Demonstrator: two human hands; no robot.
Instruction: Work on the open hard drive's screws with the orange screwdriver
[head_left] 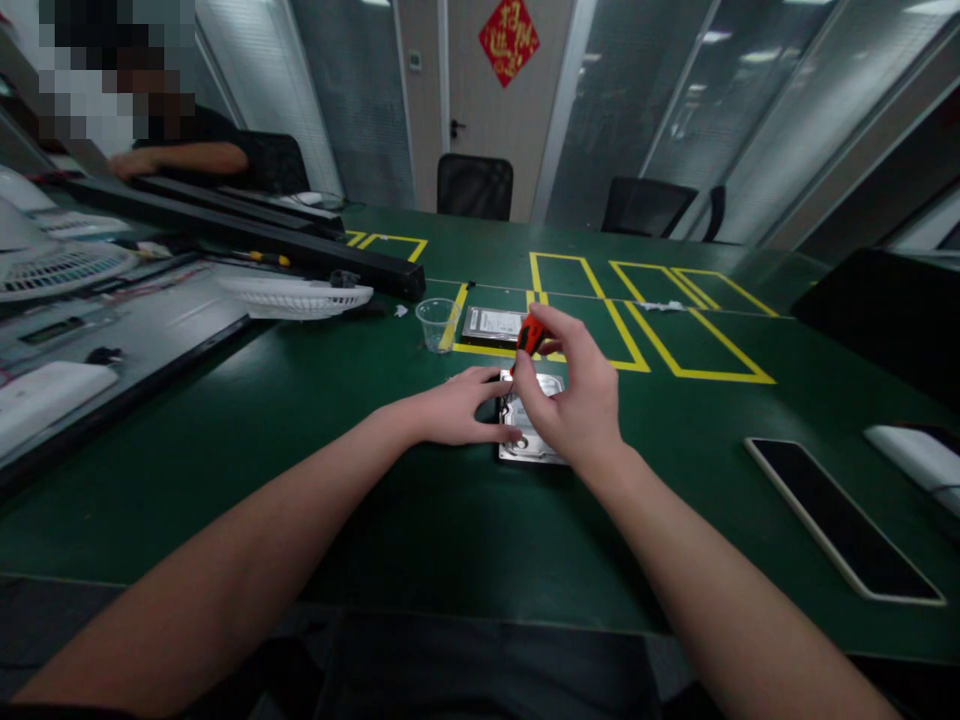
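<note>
A silver hard drive (534,452) lies flat on the green table in front of me. My left hand (459,408) grips its left side, thumb and fingers resting on the casing. Above the drive, my right hand (576,392) is closed around a red and black screwdriver (530,336), pinched near the top of its handle. The screwdriver stands nearly upright with its tip toward the drive's far left corner; whether it touches a screw is too small to tell. Just beyond lies a second hard drive (491,322) with a white label, beside a clear plastic cup (436,330).
Yellow tape (720,378) marks rectangles on the green table (375,540). A tablet-like dark slab (840,520) lies at right. On the left are a white fan grille (300,296), long black bars (360,258) and a large panel (172,320). Another person's arm (187,158) rests far left.
</note>
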